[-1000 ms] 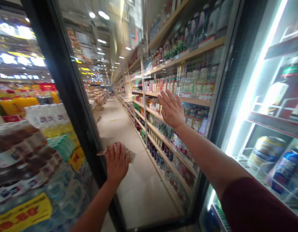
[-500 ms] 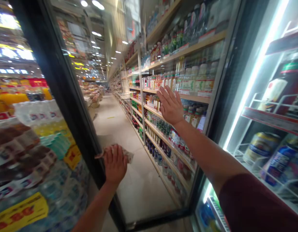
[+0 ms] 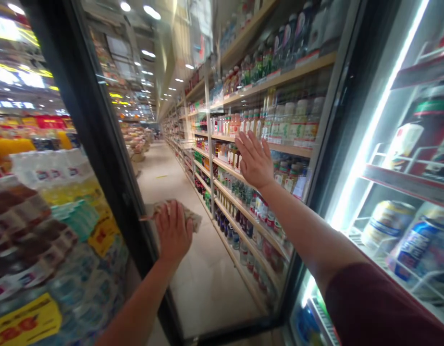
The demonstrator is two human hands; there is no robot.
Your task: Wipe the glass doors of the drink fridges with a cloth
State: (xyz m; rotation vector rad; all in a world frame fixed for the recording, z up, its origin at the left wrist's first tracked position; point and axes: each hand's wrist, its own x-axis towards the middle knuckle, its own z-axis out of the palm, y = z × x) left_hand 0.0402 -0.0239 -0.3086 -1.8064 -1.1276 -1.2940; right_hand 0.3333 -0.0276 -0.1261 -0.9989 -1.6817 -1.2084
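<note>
My left hand (image 3: 173,230) is lying on a crumpled beige cloth (image 3: 193,220), fingers close together and a little bent over it, and it is pinning the cloth against the clear glass door with the black frame (image 3: 196,293). The cloth is sticking out on both sides of the hand, near the frame's edge. Higher and further to the right, my right hand (image 3: 256,161) is resting flat on the same pane, the fingers spread and holding nothing; I think it is steadying the door against the push of the other hand.

To do the wiping well, I believe I am needing even pressure from the whole palm, overlapping strokes, and care that the loose ends of the cloth are not folding under and leaving streaks.

Through the glass, beyond both hands, wooden shelves full of coloured drink bottles (image 3: 279,127) are running along the aisle. To the right of my right arm, the open cooler is showing a bright white light strip (image 3: 366,144) and blurred cans on a wire rack (image 3: 388,223). To the left of my left hand, wrapped packs of bottles (image 3: 45,216) are standing.
</note>
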